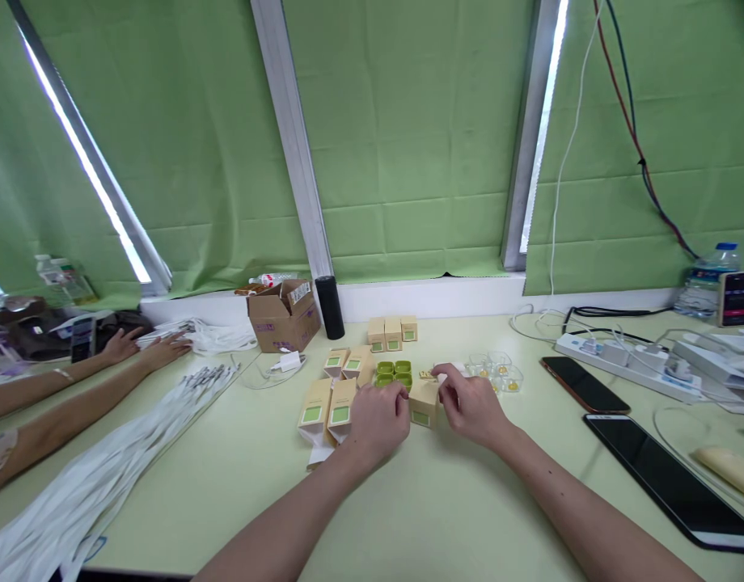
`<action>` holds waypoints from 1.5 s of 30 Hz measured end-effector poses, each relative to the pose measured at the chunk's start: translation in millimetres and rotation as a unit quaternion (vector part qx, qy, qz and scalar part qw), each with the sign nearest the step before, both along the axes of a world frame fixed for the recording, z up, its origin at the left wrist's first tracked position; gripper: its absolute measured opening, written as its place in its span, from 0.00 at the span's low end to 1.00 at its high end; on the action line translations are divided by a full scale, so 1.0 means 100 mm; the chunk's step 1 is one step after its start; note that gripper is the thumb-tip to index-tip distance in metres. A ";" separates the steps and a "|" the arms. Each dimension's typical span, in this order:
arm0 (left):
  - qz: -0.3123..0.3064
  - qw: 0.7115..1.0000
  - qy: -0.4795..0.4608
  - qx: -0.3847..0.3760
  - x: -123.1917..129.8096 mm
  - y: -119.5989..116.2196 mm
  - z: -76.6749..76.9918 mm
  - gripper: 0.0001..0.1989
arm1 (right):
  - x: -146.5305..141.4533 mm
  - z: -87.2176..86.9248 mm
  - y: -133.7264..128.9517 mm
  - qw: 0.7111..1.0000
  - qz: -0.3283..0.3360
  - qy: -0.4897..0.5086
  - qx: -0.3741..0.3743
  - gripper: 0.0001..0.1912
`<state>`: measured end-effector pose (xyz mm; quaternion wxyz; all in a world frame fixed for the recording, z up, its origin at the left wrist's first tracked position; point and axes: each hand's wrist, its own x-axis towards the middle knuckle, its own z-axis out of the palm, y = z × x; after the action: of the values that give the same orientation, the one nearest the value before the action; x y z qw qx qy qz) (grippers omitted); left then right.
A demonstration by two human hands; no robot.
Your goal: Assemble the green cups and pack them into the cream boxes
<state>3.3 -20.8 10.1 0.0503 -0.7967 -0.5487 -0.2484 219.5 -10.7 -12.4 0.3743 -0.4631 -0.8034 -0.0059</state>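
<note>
A small kraft paper box [424,406] with a green window label stands on the table between my two hands. My left hand [379,416] is closed, with curled fingers against the box's left side. On the box's right, my right hand [474,406] is also closed, its index finger bent over the top edge. The fingertips of both hands are partly hidden. Just behind is a green tray of small square cups [394,374]. Larger kraft packages [314,411] with green windows lie left of my left hand. Clear plastic cups [495,370] with yellow bits sit beyond my right hand.
Several finished-looking small boxes [392,332] stand at the back. A brown carton [284,317] and a black cylinder [329,307] are behind left. Phones [669,477] and a power strip [627,365] lie right. Another person's hands [162,353] are left, by white cords [129,444].
</note>
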 end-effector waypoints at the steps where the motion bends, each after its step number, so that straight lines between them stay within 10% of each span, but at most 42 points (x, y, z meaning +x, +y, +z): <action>1: -0.004 1.000 -0.003 0.001 0.00 -0.01 0.00 0.13 | 0.00 0.00 0.01 1.000 -0.005 0.014 -0.002 0.19; 45: -0.083 0.990 -0.054 0.105 0.00 -0.04 -0.04 0.13 | -0.03 0.15 0.09 0.984 0.063 0.075 -0.150 0.17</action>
<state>3.1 -24.4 6.3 0.0833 -0.8152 -0.4534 -0.3505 216.3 -1.7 2.5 0.3593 -0.4613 -0.7926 0.1730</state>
